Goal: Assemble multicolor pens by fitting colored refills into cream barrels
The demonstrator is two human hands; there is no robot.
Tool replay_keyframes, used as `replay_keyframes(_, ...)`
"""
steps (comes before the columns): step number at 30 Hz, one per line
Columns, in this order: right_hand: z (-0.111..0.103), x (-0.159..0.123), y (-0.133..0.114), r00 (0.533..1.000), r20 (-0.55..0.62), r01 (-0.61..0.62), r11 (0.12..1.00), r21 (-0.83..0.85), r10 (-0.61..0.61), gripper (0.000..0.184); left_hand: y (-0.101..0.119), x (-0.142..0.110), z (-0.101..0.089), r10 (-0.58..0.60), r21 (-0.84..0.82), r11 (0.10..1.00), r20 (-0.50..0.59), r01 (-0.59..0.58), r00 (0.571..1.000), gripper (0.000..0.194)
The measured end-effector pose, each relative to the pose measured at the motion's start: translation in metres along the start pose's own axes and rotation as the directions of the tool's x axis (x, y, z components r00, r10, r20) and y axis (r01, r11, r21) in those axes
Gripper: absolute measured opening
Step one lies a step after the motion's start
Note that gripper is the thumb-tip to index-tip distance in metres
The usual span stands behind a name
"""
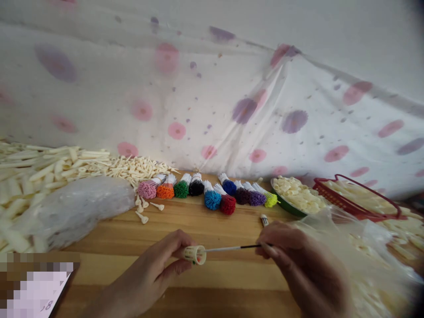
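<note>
My left hand (159, 269) is closed round a small cream plastic tube (195, 254), its open end facing right. My right hand (294, 260) pinches a thin stick (232, 248), white toward the tube and dark near my fingers; the stick's tip sits at the tube's mouth. Both hands hover low over the wooden table (198, 221). Behind them lies a row of coloured stick bundles (205, 192): pink, orange, green, black, blue, red, purple, yellow-green.
A heap of cream plastic parts (66, 165) and a clear plastic bag (76, 207) lie at left. A green bowl (288, 205) and a red basket (361, 207) hold more cream tubes at right, behind a clear bag (357, 247). A floral cloth (215, 97) hangs behind.
</note>
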State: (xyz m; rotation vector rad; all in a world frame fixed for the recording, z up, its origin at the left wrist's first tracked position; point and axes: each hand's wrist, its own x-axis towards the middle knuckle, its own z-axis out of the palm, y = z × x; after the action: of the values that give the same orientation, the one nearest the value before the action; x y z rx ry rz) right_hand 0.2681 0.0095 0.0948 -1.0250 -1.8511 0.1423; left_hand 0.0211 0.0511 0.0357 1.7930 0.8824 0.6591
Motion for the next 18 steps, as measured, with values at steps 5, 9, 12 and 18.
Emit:
replay_keyframes(5, 0.014, -0.002, -0.004, 0.994, 0.110, -0.007, 1.000, 0.008, 0.006, 0.009, 0.003, 0.001, 0.000, 0.029, 0.044, 0.999, 0.009, -0.030, 1.000, 0.008)
replay_keyframes(9, 0.019, -0.002, -0.004, 0.991, 0.130, 0.029, 0.999, -0.031, -0.025, 0.008, 0.005, 0.001, 0.000, 0.073, 0.032, 0.997, -0.005, -0.073, 0.997, 0.009)
replay_keyframes(12, 0.020, -0.001, -0.005, 0.986, 0.158, 0.067, 0.997, -0.038, -0.060, 0.010, 0.007, 0.001, 0.000, 0.062, 0.053, 0.997, -0.005, -0.061, 0.998, 0.009)
replay_keyframes(18, 0.028, 0.001, -0.005, 0.966, 0.227, 0.119, 0.993, 0.016, -0.119, 0.013, 0.008, 0.000, -0.001, 0.059, 0.094, 0.994, 0.003, -0.059, 0.998, 0.012)
